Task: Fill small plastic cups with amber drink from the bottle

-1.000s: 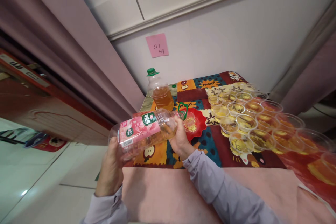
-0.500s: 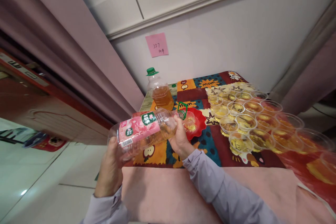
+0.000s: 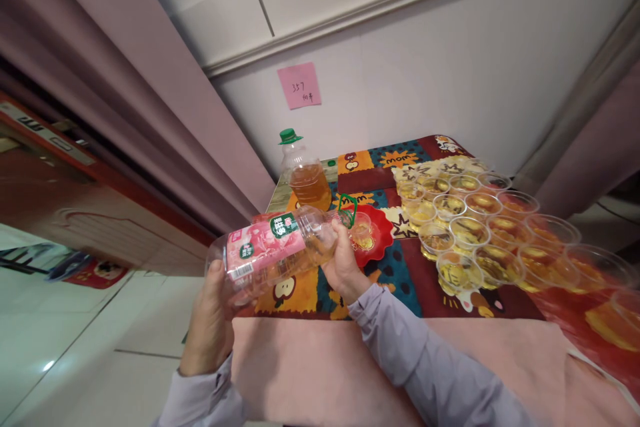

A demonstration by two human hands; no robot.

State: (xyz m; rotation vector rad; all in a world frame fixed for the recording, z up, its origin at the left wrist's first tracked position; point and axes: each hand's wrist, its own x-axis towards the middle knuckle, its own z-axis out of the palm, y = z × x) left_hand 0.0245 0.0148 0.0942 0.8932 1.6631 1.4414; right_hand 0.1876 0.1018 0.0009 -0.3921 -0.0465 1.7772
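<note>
I hold a large clear plastic bottle (image 3: 273, 250) with a pink label, tipped on its side with its neck to the right. My left hand (image 3: 210, 310) cups its base; my right hand (image 3: 343, 267) grips it near the neck, below a green handle ring (image 3: 349, 209). Amber liquid lies in the bottle. Its mouth points at a clear cup (image 3: 361, 230) standing on a red scalloped plate (image 3: 383, 237).
A second bottle (image 3: 304, 177) with a green cap and amber liquid stands behind. Several clear cups (image 3: 470, 230) of yellow liquid crowd the right of the patterned tablecloth (image 3: 400, 267). A pink note (image 3: 299, 85) is stuck on the wall.
</note>
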